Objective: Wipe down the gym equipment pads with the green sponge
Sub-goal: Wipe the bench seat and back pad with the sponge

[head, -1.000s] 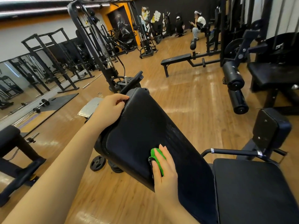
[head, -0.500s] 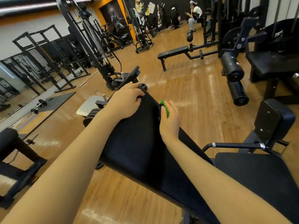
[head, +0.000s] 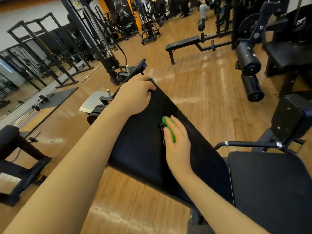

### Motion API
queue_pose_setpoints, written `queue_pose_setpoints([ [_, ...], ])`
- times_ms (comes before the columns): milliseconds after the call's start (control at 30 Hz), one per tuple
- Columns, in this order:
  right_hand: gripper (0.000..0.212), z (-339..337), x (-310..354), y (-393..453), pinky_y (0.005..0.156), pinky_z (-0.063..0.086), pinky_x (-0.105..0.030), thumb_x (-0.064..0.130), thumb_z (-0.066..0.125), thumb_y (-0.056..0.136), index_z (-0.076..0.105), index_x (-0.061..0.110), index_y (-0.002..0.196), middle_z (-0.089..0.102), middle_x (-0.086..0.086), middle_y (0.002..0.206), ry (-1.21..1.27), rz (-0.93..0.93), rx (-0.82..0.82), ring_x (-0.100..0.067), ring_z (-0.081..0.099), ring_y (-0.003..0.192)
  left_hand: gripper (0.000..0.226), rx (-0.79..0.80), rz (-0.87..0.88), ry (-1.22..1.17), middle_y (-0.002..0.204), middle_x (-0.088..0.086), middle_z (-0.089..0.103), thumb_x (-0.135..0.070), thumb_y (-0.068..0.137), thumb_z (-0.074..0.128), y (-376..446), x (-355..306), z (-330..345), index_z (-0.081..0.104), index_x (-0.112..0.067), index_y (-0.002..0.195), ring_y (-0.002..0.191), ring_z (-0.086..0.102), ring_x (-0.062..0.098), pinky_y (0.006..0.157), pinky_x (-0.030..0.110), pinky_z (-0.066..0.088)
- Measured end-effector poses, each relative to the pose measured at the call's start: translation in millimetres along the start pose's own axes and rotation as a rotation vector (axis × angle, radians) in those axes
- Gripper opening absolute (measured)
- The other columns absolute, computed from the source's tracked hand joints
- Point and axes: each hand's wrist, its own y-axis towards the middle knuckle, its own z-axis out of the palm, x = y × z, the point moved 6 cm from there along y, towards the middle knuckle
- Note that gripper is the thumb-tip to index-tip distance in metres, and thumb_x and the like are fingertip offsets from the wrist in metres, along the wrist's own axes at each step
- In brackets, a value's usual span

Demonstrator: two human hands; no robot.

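right hand (head: 177, 141) clamped on green sponge (head: 169, 128), mostly hidden under fingers, flat on back pad (head: 143, 141); left hand (head: 135, 95) gripping pad top edge, fingertips out of sight.

Two bare forearms are seen, entering from the lower edge of the view. No sleeve is seen on either arm as far as the frame shows. The left hand (head: 135, 95) is ungloved. The right hand (head: 177, 141) is likewise ungloved. Fingernails are short and unpainted where visible. The upper arms are cut off by the frame.
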Motion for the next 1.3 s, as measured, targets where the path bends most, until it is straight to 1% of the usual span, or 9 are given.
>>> queue_pose_setpoints([
  [233,0.034,-6.9,-9.4,-65.0,0.117,0.021,-0.023,0.033,0.042,0.096,0.047,0.040,0.129,0.035,0.026,0.145,0.024,-0.012,0.027,0.006,0.022,0.140,0.036,0.011,0.007,-0.008,0.148,0.007,0.038,-0.011,0.099,0.043,-0.5,0.1,0.2,0.056,-0.017,0.132,0.141,0.023,0.025,0.111,0.041,0.026],
  [300,0.033,-10.0,-11.5,-50.3,0.117,0.020,-0.024,0.028,0.044,0.099,0.049,0.037,0.130,0.037,0.022,0.146,0.025,-0.017,-0.013,0.004,0.021,0.141,0.035,0.008,0.013,-0.013,0.146,0.008,0.040,-0.011,0.099,0.044,-0.9,-0.4,0.0,0.058,-0.016,0.131,0.140,0.025,0.025,0.110,0.041,0.027],
  [400,0.034,-13.3,-25.3,-2.6,0.119,0.022,-0.036,0.025,0.043,0.102,0.053,0.027,0.134,0.037,0.011,0.149,0.028,0.085,-0.106,-0.004,0.023,0.142,0.035,0.005,0.018,-0.011,0.142,0.008,0.044,-0.011,0.098,0.044,-1.3,0.7,0.2,0.059,-0.016,0.129,0.136,0.030,0.026,0.107,0.043,0.031],
  [533,0.036,-10.9,-39.9,55.5,0.117,0.026,-0.044,0.026,0.042,0.102,0.052,0.021,0.137,0.038,0.002,0.150,-0.004,0.172,-0.112,-0.014,0.027,0.142,0.035,0.011,0.013,-0.015,0.142,0.008,0.043,-0.010,0.098,0.044,-1.4,0.9,-0.2,0.058,-0.016,0.130,0.136,0.030,0.026,0.106,0.042,0.032],
  [767,0.036,-12.0,-42.5,32.2,0.116,0.026,-0.032,0.025,0.043,0.102,0.052,0.024,0.137,0.041,0.007,0.148,0.020,0.181,-0.074,-0.006,0.031,0.139,0.035,0.005,0.011,-0.043,0.143,0.008,0.043,-0.009,0.098,0.045,1.0,2.2,0.2,0.059,-0.016,0.129,0.137,0.029,0.025,0.107,0.040,0.030],
  [900,0.035,-13.9,-32.7,-26.2,0.113,0.019,-0.014,0.023,0.044,0.101,0.051,0.029,0.135,0.040,0.014,0.148,0.034,0.124,-0.043,0.007,0.024,0.138,0.035,0.013,0.012,-0.042,0.144,0.008,0.042,-0.009,0.098,0.045,2.3,3.6,1.1,0.059,-0.017,0.129,0.138,0.029,0.026,0.108,0.042,0.029],
  [1100,0.033,-19.4,-29.9,-66.5,0.111,0.020,-0.009,0.022,0.047,0.100,0.049,0.047,0.121,0.040,0.023,0.143,0.086,0.143,-0.029,0.011,0.026,0.135,0.035,0.013,0.017,-0.041,0.142,0.009,0.043,-0.010,0.098,0.045,1.9,2.6,1.4,0.059,-0.018,0.129,0.136,0.030,0.026,0.107,0.042,0.029],
  [1167,0.032,-23.0,-31.7,-45.3,0.112,0.024,-0.016,0.022,0.046,0.101,0.051,0.047,0.120,0.043,0.019,0.144,0.138,0.188,-0.077,0.008,0.031,0.135,0.035,0.006,0.017,-0.038,0.142,0.009,0.043,-0.010,0.098,0.045,1.6,2.7,1.3,0.059,-0.017,0.128,0.136,0.030,0.026,0.107,0.042,0.029],
  [1300,0.034,-28.3,-44.3,14.1,0.115,0.025,-0.026,0.022,0.043,0.102,0.052,0.027,0.135,0.041,0.009,0.147,0.140,0.229,-0.160,-0.004,0.032,0.138,0.034,-0.003,0.020,-0.029,0.141,0.010,0.044,-0.010,0.098,0.045,0.7,3.0,0.8,0.060,-0.017,0.127,0.135,0.031,0.027,0.106,0.043,0.031],
])
